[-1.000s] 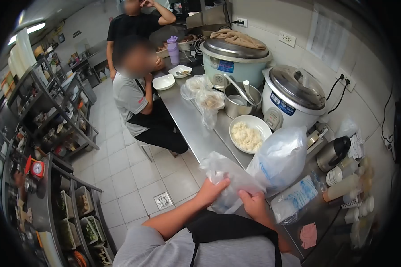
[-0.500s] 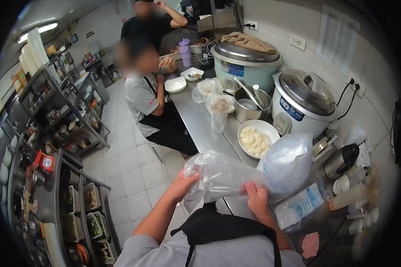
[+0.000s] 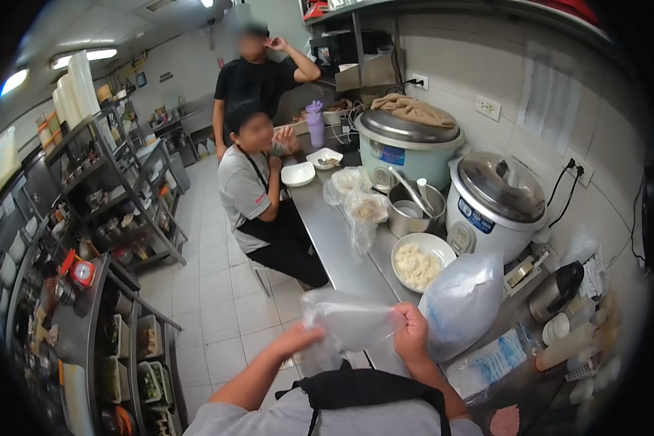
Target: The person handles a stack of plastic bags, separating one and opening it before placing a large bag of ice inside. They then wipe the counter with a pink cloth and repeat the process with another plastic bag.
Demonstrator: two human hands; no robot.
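Observation:
A clear plastic bag [image 3: 356,323] is stretched between my two hands, in front of my apron. My left hand [image 3: 303,340] pinches its left side, where the plastic hangs down in folds. At the other end, my right hand [image 3: 411,328] has its fingers closed on the bag's upper right edge. Just right of that hand stands a puffed-up plastic bag [image 3: 463,301] with pale blue print. Behind it, a white bowl of rice [image 3: 420,263] rests on the steel table [image 3: 341,265].
A metal pot [image 3: 414,211] with utensils and filled plastic bags [image 3: 356,196] sit beyond the bowl. Two rice cookers [image 3: 498,207] line the wall. A flat printed packet [image 3: 490,363] lies at right. One person [image 3: 251,189] sits across the table; another [image 3: 258,80] stands behind.
My hands have drawn the bag lower and closer to me, and my right hand has turned upright. The view has tilted up, showing more of the standing person and the shelf.

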